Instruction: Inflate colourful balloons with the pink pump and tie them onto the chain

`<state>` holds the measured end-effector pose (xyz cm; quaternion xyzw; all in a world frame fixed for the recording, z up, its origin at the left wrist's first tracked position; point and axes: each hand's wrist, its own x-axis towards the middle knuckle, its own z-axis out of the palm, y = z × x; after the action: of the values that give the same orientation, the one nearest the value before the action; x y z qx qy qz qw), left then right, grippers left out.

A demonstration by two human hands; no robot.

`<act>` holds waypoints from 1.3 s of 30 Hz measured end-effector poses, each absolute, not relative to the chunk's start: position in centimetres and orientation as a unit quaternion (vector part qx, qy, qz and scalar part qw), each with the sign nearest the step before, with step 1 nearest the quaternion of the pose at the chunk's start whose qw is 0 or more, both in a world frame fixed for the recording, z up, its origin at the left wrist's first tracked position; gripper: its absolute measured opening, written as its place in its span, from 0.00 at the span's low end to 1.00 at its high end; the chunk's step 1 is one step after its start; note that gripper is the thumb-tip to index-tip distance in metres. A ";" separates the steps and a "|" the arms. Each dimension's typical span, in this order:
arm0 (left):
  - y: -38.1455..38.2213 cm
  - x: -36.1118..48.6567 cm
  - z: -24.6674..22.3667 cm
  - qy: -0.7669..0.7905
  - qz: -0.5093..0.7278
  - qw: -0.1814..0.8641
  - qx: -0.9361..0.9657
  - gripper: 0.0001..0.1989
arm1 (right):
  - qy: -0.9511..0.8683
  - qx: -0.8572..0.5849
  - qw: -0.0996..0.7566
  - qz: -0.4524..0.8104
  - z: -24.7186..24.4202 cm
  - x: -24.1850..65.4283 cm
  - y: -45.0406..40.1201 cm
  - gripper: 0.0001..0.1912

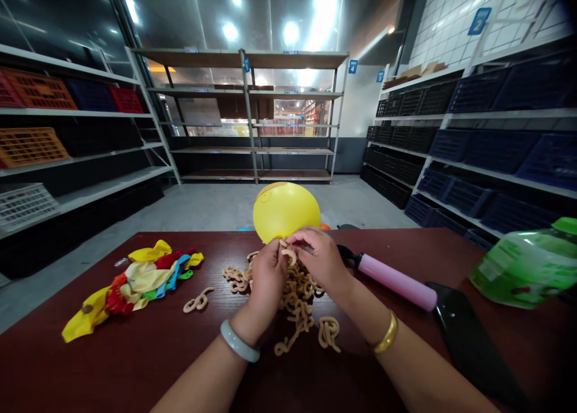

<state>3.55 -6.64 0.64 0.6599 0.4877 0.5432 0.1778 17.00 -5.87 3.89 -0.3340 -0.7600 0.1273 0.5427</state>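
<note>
A yellow inflated balloon (288, 211) stands upright just beyond my hands, its lower end at my fingertips. My left hand (269, 269) is closed, thumb and fingers pinched around the balloon's neck. My right hand (318, 253) has its thumb and forefinger brought together beside the left thumb, at a small curled beige piece (289, 256). Whether the right fingers grip that piece or the balloon's neck is too small to tell. Under my hands lies a pile of curly beige strips (300, 311), with a few loose ones (197, 301) to the left.
Uninflated coloured balloons (146, 281) lie on the left of the dark red table (148, 365). To the right are a pump with a pink barrel (396, 281), a black object (473, 335) and a green-capped green pack (525, 266). Shelves (293, 94) with crates stand around.
</note>
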 end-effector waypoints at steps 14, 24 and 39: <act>-6.4 3.9 1.4 0.475 0.498 0.152 0.710 0.13 | -0.766 -0.465 0.436 -0.086 2.9 16.5 -6.5 0.04; -6.8 3.7 2.0 0.479 0.543 0.157 0.671 0.15 | -0.747 -0.386 0.539 0.040 3.6 16.7 -6.3 0.10; -7.4 4.0 1.8 0.481 0.546 0.158 0.667 0.14 | -0.772 -0.345 0.524 0.102 4.5 17.6 -6.0 0.04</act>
<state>3.97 -7.44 1.83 0.6674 0.4813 0.5459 0.1577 17.61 -6.04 4.45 -0.3453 -0.7717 0.1020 0.5243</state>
